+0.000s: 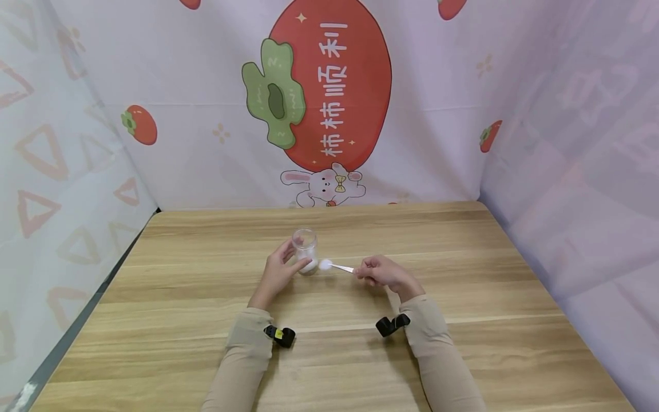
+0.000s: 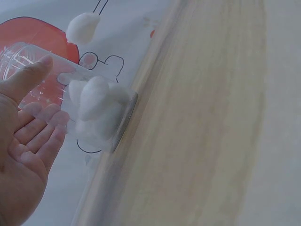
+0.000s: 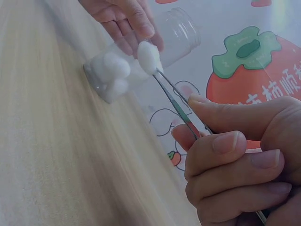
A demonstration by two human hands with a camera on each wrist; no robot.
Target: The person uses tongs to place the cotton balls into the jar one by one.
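A clear jar (image 1: 305,240) stands upright on the wooden table with several white cotton balls (image 2: 96,101) in its lower part. My left hand (image 1: 280,270) holds the jar from the left side, thumb in front and fingers behind. In my right hand (image 1: 382,272) is a pair of metal tweezers (image 3: 176,106), pinched between thumb and fingers. At the tips of the tweezers is one cotton ball (image 3: 149,57), held just to the right of the jar and apart from the table. The jar's mouth shows no lid.
The wooden table (image 1: 329,366) runs back to a printed cloth (image 1: 206,154) with persimmons and a rabbit. Cloth also hangs at both sides. Each forearm carries a black strapped-on camera, one on the left (image 1: 280,336) and one on the right (image 1: 392,325).
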